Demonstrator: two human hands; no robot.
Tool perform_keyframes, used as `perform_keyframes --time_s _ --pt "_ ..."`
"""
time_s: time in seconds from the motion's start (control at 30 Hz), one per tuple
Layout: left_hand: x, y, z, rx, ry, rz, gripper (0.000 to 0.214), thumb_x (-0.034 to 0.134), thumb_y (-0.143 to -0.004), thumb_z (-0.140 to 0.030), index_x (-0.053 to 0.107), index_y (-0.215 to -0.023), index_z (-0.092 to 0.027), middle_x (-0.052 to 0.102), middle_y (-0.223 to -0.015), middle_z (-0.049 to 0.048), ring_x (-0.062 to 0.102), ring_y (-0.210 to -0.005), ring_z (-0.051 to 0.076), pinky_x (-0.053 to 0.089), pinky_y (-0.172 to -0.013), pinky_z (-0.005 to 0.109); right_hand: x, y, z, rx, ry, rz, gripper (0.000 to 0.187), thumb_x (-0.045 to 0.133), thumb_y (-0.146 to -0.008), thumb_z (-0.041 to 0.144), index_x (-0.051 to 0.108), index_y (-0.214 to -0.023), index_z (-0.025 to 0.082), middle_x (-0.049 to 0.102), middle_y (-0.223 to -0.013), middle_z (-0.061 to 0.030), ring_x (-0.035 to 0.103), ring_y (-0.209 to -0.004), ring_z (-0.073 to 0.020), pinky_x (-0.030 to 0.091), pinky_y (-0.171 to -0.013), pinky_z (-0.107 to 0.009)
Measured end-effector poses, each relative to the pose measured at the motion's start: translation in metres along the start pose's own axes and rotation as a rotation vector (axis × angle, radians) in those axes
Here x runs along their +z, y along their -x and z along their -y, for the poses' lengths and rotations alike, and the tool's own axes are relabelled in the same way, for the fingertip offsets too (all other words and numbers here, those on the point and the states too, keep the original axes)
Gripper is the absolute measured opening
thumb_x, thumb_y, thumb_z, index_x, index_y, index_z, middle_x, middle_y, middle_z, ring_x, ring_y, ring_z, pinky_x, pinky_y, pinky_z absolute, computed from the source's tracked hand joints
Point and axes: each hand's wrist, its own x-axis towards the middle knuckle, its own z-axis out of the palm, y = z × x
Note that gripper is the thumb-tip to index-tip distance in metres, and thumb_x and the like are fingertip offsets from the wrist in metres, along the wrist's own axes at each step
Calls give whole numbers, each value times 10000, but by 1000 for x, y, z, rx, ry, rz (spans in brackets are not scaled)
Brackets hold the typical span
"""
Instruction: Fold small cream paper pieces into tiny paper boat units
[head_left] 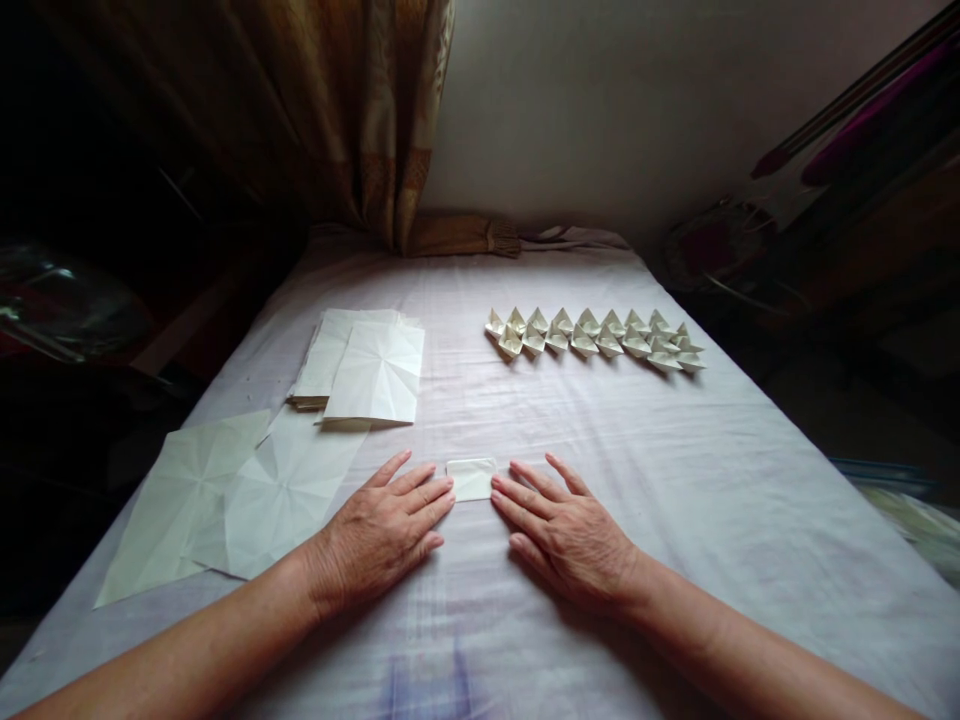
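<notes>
A small folded white paper piece point(471, 479) lies on the pale cloth between my two hands. My left hand point(379, 530) rests flat on the cloth, fingers stretched out, fingertips touching the piece's left edge. My right hand point(564, 532) lies flat the same way, its fingertips at the piece's right edge. Neither hand grips anything.
A row of several small folded paper shapes point(592, 338) lies at the far right. A stack of creased square sheets point(364, 368) sits far left, with larger unfolded creased sheets point(225, 495) beside my left forearm. A curtain point(375, 120) hangs at the back; dark clutter flanks the table point(675, 480).
</notes>
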Motion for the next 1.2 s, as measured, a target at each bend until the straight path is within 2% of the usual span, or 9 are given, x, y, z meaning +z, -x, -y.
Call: perform_keyframes --time_s 0.17,0.3,0.37,0.47,0.53,0.63,0.87,1.03,1.2 --pt "-5 -7 -2 -23 28 -20 261 511 -953 -323 647 -1159 -240 699 -1208 14 592 -1177 218 242 -1148 425 -3 5 -4 32 13 -22 364 496 -955 319 614 -1289 232 624 -1330 -53 531 -1269 -258 259 -1139 -492" --pt "-6 -21 -8 -100 38 -21 194 490 -959 -286 677 -939 -236 731 -1035 7 636 -1051 194 281 -1126 445 0 -5 4 85 -22 -78 312 473 -967 280 654 -1218 241 651 -1293 -51 571 -1213 -239 284 -1125 -483" --pt "-2 -27 -13 -123 5 -32 189 500 -950 -275 666 -879 -219 728 -971 16 635 -1031 203 297 -1118 455 4 -13 11 106 -20 -113 346 461 -974 279 611 -1280 219 596 -1363 -70 525 -1270 -240 264 -1142 -483" --pt "8 -31 -18 -172 -56 -80 166 501 -944 -233 659 -984 -199 709 -1130 45 604 -1123 232 329 -1096 460 14 -24 21 104 -31 -43 497 467 -972 380 464 -1426 178 478 -1471 -95 392 -1386 -255 240 -1163 -499" --pt "14 -30 -18 -208 -71 -99 164 507 -943 -225 650 -1014 -189 688 -1203 59 591 -1158 244 342 -1087 468 18 -28 24 149 -37 8 579 461 -966 459 419 -1454 149 444 -1493 -111 366 -1402 -273 231 -1165 -525" --pt "18 -29 -18 -250 -62 -100 128 535 -939 -240 646 -986 -196 693 -1209 50 600 -1147 245 366 -1067 472 20 -25 23 207 -36 48 646 457 -954 521 400 -1464 129 400 -1515 -134 349 -1411 -290 214 -1165 -548" --pt "14 -32 -18 -272 -71 -76 127 581 -923 -252 644 -1027 -214 710 -1175 32 605 -1135 255 370 -1061 474 15 -15 20 287 -11 33 614 479 -945 522 439 -1449 174 415 -1510 -112 348 -1409 -303 235 -1149 -551" --pt "15 -33 -20 -273 -115 -60 267 620 -902 -233 604 -1168 -216 706 -1190 32 611 -1132 260 381 -1053 467 16 -16 25 386 2 22 576 471 -954 493 474 -1421 154 428 -1500 -117 352 -1405 -315 239 -1136 -556" --pt "14 -34 -20 -266 -135 -53 276 637 -886 -219 612 -1161 -219 705 -1192 32 620 -1120 266 400 -1036 465 15 -20 23 407 -1 -18 510 486 -956 444 503 -1385 169 451 -1489 -117 379 -1387 -316 266 -1114 -548"
